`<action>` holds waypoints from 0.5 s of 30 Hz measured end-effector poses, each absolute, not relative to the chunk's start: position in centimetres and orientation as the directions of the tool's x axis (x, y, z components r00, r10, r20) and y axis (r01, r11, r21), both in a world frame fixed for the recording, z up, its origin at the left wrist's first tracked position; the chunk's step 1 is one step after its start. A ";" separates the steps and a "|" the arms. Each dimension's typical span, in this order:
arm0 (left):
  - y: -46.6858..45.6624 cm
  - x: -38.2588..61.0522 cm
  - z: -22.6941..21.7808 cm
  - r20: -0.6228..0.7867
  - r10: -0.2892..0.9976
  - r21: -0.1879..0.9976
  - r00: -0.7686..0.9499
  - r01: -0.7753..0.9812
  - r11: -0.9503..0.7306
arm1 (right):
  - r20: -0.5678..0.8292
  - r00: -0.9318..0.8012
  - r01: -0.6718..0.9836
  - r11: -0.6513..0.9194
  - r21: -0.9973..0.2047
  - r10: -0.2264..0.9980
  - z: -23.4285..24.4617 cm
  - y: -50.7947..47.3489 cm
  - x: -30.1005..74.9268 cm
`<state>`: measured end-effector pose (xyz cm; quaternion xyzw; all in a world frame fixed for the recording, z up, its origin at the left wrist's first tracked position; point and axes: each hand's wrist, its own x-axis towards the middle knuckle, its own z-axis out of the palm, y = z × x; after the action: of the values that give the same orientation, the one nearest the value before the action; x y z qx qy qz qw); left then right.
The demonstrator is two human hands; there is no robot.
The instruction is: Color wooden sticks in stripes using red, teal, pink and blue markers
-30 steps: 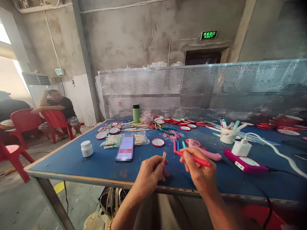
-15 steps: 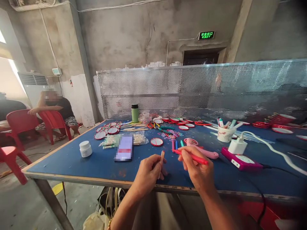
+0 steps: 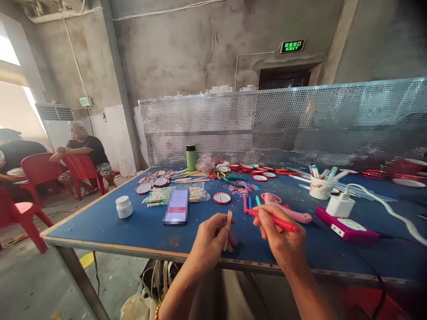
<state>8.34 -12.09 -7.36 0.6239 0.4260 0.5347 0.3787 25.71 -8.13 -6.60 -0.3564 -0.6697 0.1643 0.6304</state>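
Observation:
Near the table's front edge, my left hand (image 3: 213, 238) pinches a flat wooden stick (image 3: 228, 226), which stands nearly upright with a reddish mark at its top end. To the right, my right hand (image 3: 282, 238) holds a red marker pen (image 3: 275, 218) like a writing tool, its tip pointing left toward the stick but apart from it. Beyond the hands lie pink, blue and teal pens (image 3: 250, 202) and a round red-rimmed disc (image 3: 221, 198). A pink-handled object (image 3: 293, 212) rests just past my right hand.
A phone (image 3: 176, 205) lies against bagged sticks (image 3: 198, 194), with a white jar (image 3: 124, 207) to its left. A green bottle (image 3: 191, 158) stands at the back. To the right are a cup of markers (image 3: 322, 188) and a magenta power strip (image 3: 345, 226). A person (image 3: 88, 151) sits at far left.
The whole view has shifted slightly, so things appear a little further right. Both hands keep their grip on the stick and the red marker, with almost no movement between them.

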 end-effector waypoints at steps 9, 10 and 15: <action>-12.1 8.3 -7.5 0.341 0.938 0.930 0.067 0.123 -0.347 | 0.737 0.033 0.282 0.701 -0.655 0.675 -6.4 -8.1 25.7; -12.0 8.3 -7.5 0.344 0.937 0.929 0.066 0.120 -0.350 | 0.737 0.035 0.285 0.700 -0.654 0.675 -6.4 -8.1 25.8; -11.9 8.4 -7.5 0.335 0.940 0.933 0.068 0.115 -0.341 | 0.730 0.042 0.296 0.690 -0.661 0.682 -6.4 -8.1 25.8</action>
<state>8.37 -11.90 -7.55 0.6205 0.4248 0.5342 0.3861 25.80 -8.12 -6.35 -0.3622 -0.6747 0.1548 0.6242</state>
